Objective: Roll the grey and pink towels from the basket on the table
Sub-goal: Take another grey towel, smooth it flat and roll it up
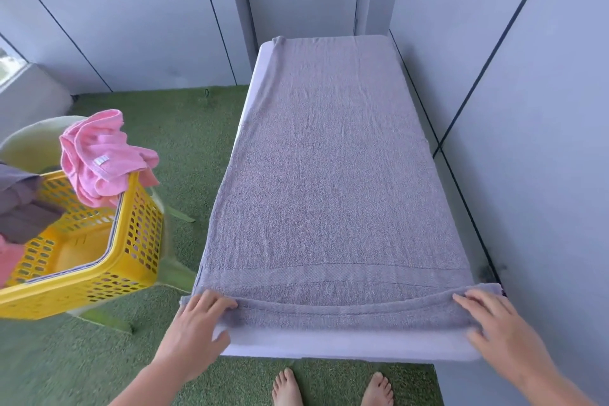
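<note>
Head view. Left hand (197, 323) at near left corner of grey terry towel (329, 175): fingers close together on top of the turned-over hem, thumb below it, pinching the cloth. Right hand (494, 323) at near right corner, same hold: fingers slightly spread over the fold, thumb under.

Grey terry towel lies flat along the white rectangular table (329, 344) and covers nearly all of it. Near hem is folded back on itself in a narrow band between the two hands; a bare strip of tabletop shows in front of it.

Two bare feet (286, 389) on green artificial turf (197, 142), just below the table's near edge.

Left of table, apart from it: yellow perforated plastic basket (138, 241), tilted. Pink terry towel (102, 158) is bunched over its far rim. Dark grey cloth (19, 204) hangs inside at the left edge. Grey wall panels (131, 26) behind and to the right.
</note>
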Available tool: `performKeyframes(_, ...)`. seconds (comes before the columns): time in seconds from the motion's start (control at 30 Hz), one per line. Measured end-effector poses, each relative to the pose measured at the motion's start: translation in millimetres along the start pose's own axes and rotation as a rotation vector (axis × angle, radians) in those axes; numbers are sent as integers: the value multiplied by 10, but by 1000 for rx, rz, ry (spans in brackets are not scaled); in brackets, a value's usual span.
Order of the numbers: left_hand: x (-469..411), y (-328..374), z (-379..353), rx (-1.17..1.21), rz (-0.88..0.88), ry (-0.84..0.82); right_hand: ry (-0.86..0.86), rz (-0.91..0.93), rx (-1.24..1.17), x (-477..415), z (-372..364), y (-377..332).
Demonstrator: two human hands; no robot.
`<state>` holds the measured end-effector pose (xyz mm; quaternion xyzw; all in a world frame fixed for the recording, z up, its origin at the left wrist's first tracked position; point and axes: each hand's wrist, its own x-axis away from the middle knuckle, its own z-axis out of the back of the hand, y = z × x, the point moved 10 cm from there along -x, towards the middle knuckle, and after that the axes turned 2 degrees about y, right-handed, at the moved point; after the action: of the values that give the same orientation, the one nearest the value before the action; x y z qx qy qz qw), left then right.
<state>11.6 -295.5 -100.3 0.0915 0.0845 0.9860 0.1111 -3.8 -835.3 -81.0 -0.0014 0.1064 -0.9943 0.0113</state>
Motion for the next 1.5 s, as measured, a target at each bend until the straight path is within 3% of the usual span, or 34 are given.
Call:
performKeyframes(0.1, -39, -58, 58, 21, 25, 107, 131, 57, 38, -58, 96, -78)
performKeyframes(0.33, 2, -168, 103, 50, 26, 158, 41, 169, 100, -193, 52, -53)
performKeyframes(0.43, -108, -200, 278, -26, 111, 218, 60, 109, 105, -438, 227, -97)
performKeyframes(0.53, -347, -199, 516, -56, 187, 260, -81, -29, 116, -771, 225, -64)
performKeyframes(0.63, -521, -222, 580, -2, 295, 200, -187, -161, 80, -922, 139, -21)
performKeyframes(0.73, -496, -256, 545, 141, 394, 213, -63, -236, -67, -865, 113, 4)
performKeyframes(0.8, -440, -198, 473, 173, 347, 209, -22, -218, -153, -730, 41, -1)
performKeyframes(0.93, -320, -172, 256, 55, 156, 136, -24, -65, -71, -543, -83, 16)
performKeyframes(1.13, -291, -369, 331, 11, 134, 234, 71, -12, 39, -584, 15, 58)
performKeyframes(1.33, -149, -413, 377, -66, 56, 250, -134, -7, 122, -574, -8, 101)
performKeyframes(1.5, -93, -388, 512, -75, 90, 292, -260, -52, 102, -620, 80, 64)
